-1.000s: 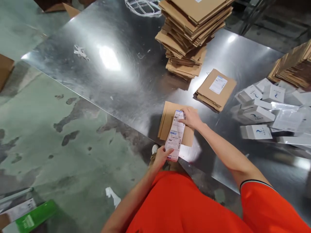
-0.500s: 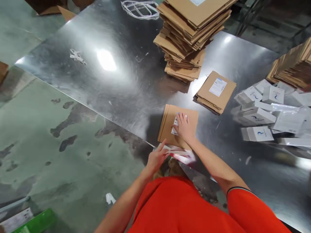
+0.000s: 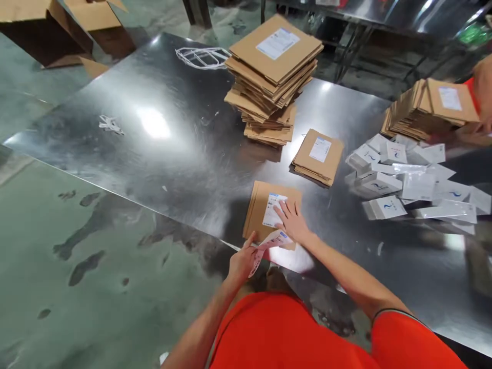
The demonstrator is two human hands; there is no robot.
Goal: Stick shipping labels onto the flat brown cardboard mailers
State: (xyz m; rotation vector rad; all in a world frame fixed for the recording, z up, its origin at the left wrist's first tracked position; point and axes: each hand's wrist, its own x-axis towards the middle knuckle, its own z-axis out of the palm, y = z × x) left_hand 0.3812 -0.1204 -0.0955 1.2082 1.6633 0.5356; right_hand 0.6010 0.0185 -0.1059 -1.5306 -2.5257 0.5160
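Observation:
Flat cardboard mailers (image 3: 253, 210) lie in a small pile at the near edge of the metal table. A white printed shipping label (image 3: 269, 212) sits on the top one. My right hand (image 3: 292, 221) rests flat with fingers spread over the label's right side and the cardboard. My left hand (image 3: 243, 262) is closed on a curling strip of printed labels (image 3: 273, 241) at the table's edge. The strip bends up toward my right wrist, over the lower part of the mailer.
A tall stack of labelled mailers (image 3: 269, 77) stands behind, with a smaller pile (image 3: 319, 156) nearer. White boxes (image 3: 388, 207) and clear-wrapped packs lie at right. Another person's hand (image 3: 483, 92) is by a far-right mailer stack (image 3: 415, 110). White strapping (image 3: 202, 57) lies at the back.
My right hand has slid to the right, uncovering more of the label on the top mailer. The label strip has risen and curls up more. The view has tilted up, showing another person at right.

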